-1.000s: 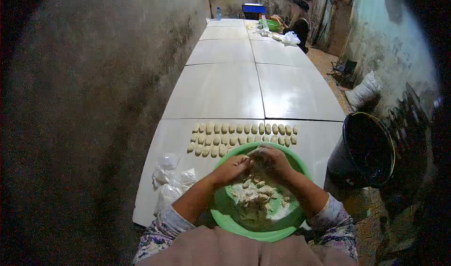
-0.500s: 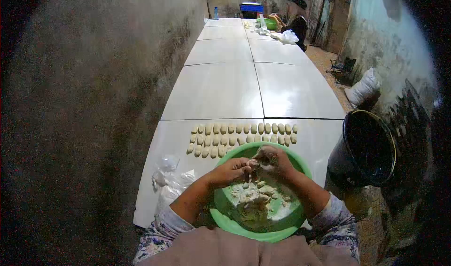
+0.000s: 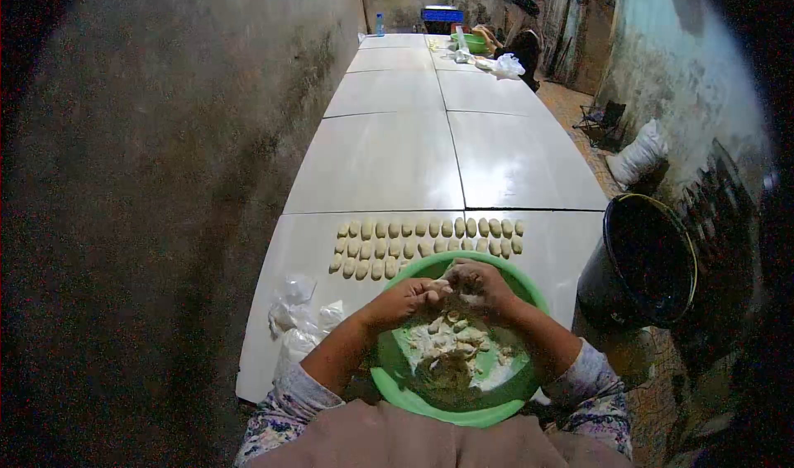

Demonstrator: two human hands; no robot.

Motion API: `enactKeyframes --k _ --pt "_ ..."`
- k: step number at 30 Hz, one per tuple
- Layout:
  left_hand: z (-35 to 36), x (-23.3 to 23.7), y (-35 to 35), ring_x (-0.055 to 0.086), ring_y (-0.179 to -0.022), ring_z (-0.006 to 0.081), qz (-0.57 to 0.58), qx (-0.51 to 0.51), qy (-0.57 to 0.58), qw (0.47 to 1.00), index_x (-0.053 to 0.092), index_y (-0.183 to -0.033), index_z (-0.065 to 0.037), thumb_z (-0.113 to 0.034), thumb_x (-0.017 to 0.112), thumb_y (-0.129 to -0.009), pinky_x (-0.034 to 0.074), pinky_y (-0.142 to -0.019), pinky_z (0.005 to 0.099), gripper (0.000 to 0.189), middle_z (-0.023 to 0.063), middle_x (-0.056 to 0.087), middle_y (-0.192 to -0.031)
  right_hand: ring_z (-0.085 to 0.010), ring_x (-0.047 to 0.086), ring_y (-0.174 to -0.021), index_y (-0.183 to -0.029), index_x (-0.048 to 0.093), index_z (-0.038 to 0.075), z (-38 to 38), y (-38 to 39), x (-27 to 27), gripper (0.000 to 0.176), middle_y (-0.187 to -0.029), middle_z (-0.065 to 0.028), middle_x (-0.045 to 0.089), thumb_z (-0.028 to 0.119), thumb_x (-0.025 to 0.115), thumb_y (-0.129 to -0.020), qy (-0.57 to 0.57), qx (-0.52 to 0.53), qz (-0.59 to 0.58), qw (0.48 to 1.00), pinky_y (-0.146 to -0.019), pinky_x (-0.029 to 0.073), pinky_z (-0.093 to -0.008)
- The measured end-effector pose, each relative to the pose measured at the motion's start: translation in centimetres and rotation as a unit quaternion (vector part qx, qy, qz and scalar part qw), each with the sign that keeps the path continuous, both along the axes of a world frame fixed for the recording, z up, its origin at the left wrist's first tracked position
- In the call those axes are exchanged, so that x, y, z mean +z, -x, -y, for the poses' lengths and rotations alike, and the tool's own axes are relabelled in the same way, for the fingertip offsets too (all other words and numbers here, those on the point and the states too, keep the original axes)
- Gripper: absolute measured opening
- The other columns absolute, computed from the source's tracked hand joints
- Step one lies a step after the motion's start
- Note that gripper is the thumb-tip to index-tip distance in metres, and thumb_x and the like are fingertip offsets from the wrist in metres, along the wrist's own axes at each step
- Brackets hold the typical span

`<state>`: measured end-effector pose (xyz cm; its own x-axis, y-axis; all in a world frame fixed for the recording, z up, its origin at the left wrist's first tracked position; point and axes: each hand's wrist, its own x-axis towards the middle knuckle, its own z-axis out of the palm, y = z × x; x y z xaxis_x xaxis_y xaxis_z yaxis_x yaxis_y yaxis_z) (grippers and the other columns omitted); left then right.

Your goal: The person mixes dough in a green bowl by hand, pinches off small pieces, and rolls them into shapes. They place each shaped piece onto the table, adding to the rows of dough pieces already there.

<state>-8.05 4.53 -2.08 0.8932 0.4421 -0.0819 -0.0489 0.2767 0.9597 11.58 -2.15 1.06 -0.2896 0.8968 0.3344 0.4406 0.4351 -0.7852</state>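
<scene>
My left hand and my right hand meet over the far part of a green basin. Fingers of both hands are closed on a small pale piece of dough, mostly covered by them. Inside the basin lie loose lumps of dough and white flour. Just beyond the rim, several shaped dough pieces lie in rows on the white table; the basin hides part of the nearest row.
Clear plastic bags with white powder lie left of the basin. A black bucket stands at the table's right side, with a white sack farther back. Another person sits at the far end by a green bowl.
Both hands stay over the basin; the left fingers have shifted slightly, and the dough between the hands looks a little more drawn out. The rows on the table look the same.
</scene>
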Motion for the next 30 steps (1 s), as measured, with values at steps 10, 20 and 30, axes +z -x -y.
enactKeyframes --k 10,20,30 --pt "-0.3 1.7 0.3 0.056 -0.084 0.0098 0.057 0.133 -0.142 0.979 0.055 -0.095 -0.004 -0.005 0.063 -0.081 0.046 -0.075 0.0253 0.016 0.0006 0.058 -0.087 -0.0109 0.057 -0.073 -0.088 0.057 0.002 1.1 1.4 2.7 0.016 -0.081 -0.0049 0.061 0.014 0.065 -0.081 0.225 -0.041 -0.249 0.941 -0.066 0.047 -0.0265" --pt "1.3 3.4 -0.7 0.054 -0.087 0.0098 0.062 0.088 -0.085 0.99 0.058 -0.094 -0.002 -0.013 0.059 -0.087 0.043 -0.08 0.0273 0.013 0.002 0.061 -0.092 -0.0065 0.046 -0.066 -0.075 0.047 0.007 0.0 0.7 -0.1 0.021 -0.07 0.0004 0.05 0.012 0.067 -0.079 0.206 -0.072 -0.234 0.947 -0.06 0.039 -0.0232" --pt "-0.5 1.5 0.3 0.05 -0.075 0.0105 -0.099 0.019 -0.254 0.962 0.058 -0.094 -0.001 -0.03 0.052 -0.09 0.044 -0.072 0.0283 0.03 0.0023 0.059 -0.081 -0.0081 0.039 -0.065 -0.083 0.042 0.005 0.4 1.0 0.5 0.015 -0.073 0.0 0.042 0.007 0.057 -0.084 0.094 -0.149 -0.174 0.969 -0.06 0.036 -0.0245"
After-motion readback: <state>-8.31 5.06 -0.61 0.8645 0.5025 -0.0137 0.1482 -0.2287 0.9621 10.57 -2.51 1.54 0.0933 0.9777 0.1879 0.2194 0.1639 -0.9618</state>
